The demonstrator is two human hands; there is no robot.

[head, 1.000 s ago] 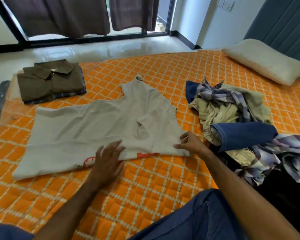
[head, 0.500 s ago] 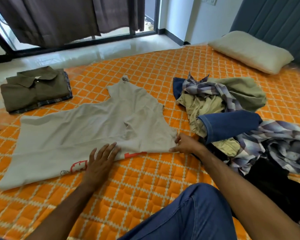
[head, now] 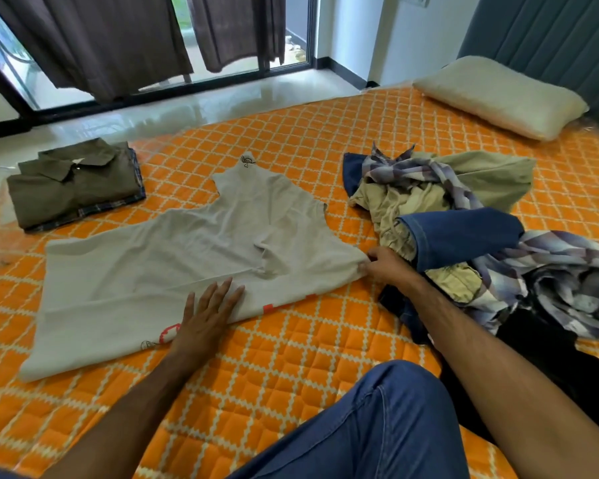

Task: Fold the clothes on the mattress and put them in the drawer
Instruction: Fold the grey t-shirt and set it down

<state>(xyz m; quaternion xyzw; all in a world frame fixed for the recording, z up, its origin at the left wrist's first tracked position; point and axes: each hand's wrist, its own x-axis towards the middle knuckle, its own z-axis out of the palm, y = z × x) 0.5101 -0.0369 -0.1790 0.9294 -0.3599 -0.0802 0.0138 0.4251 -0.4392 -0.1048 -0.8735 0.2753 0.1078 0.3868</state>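
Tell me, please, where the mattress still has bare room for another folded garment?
Bare mattress lies between the folded brown shirt and the clothes pile, beyond the grey shirt. Another patch runs along its near edge, by the left hand. The right side is crowded.

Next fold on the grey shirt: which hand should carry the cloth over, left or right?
Probably right. The right hand already pinches the grey shirt at its right edge, free to lift it across. The left hand lies flat on the near hem, better as the anchor.

T-shirt on mattress between folded shirts and pile.
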